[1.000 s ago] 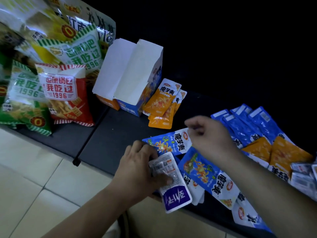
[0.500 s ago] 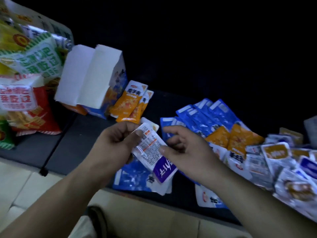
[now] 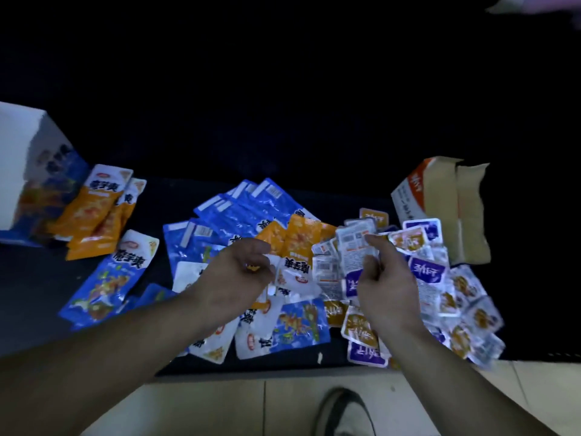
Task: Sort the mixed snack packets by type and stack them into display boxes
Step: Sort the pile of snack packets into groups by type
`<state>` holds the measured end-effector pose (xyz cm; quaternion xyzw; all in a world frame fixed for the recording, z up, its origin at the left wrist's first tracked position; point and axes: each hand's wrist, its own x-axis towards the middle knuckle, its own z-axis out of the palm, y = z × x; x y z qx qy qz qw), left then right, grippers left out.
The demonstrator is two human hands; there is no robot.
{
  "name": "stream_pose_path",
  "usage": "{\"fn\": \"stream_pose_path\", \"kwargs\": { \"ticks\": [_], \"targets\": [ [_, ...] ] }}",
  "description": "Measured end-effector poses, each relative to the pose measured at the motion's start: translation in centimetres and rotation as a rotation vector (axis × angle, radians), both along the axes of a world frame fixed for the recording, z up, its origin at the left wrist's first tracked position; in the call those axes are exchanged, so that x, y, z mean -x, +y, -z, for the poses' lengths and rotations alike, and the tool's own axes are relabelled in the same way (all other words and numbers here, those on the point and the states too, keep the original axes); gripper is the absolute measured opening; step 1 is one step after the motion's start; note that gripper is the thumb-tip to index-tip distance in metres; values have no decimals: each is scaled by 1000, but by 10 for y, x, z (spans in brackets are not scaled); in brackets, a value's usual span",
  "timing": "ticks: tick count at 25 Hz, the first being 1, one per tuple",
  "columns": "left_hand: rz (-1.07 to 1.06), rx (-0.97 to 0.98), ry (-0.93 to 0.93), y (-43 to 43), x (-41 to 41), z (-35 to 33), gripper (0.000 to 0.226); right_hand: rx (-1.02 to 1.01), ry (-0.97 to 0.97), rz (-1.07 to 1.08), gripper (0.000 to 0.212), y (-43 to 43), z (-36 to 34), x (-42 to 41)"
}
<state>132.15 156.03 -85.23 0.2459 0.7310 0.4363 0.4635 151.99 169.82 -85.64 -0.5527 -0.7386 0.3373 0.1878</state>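
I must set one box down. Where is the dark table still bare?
Bare: the front-left corner of the dark table, left of the long blue foil packet; also the strip behind, between the blue packet heap and the orange-white cardboard box. Crowded: the middle and the small clear packets at right.

Overall light: dim; the upper half is swallowed by near-black, and the source cannot be told.
Brightest areas: the white box (image 3: 19,152) at the left edge and the small clear packets (image 3: 465,297) at the right are lit most strongly, with a bluish cast.
Glare: a soft sheen is thrown off the blue packets (image 3: 251,209).
Blur: the white box and the orange packets (image 3: 94,215) beside it are smeared; a pale streak (image 3: 534,3) is seen in the top right corner.
Distortion: the forearms (image 3: 94,357) are stretched toward the lower corners.
Focus: print is read only near the centre.
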Motion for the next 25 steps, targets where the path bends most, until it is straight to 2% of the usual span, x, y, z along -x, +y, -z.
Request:
{"fn": "stream_pose_path", "kwargs": {
  "ticks": [2,3,4,6,7,11,13,15,16,18,21,23,25],
  "targets": [
    [80,46,135,10,-1,-1,34,-270,-377,25,42,16,11,-16],
    [116,74,207,13,-2,0,36,-338,-543,-8,49,16,14,-18],
    [145,92,257,11,-3,0,37,-340,-637,-114,54,12,17,-17],
    [224,114,310,-2,-9,1,34,-300,-680,-348,57,0,28,-13],
    [243,112,339,-11,-13,4,33,-284,-689,-387,57,-3,34,-11],
    [134,124,412,-68,-6,11,30,-375,-548,-290,53,-12,27,5],
    [51,152,416,-98,9,19,35,-377,-399,-436,44,-34,25,28],
    [7,149,441,-123,22,30,37,-217,-306,-647,39,-70,29,62],
    [-13,131,487,-133,26,35,35,-125,-301,-752,41,-88,31,79],
    [-70,86,594,-153,35,38,30,-66,-258,-896,46,-117,39,108],
    [-178,94,843,-182,70,48,22,13,-166,-952,48,-141,47,133],
    [-287,246,871,-194,96,58,37,5,-147,-942,50,-144,58,141],
    [-297,378,763,-188,106,65,70,-109,-169,-886,63,-144,64,147]
  ]
}}
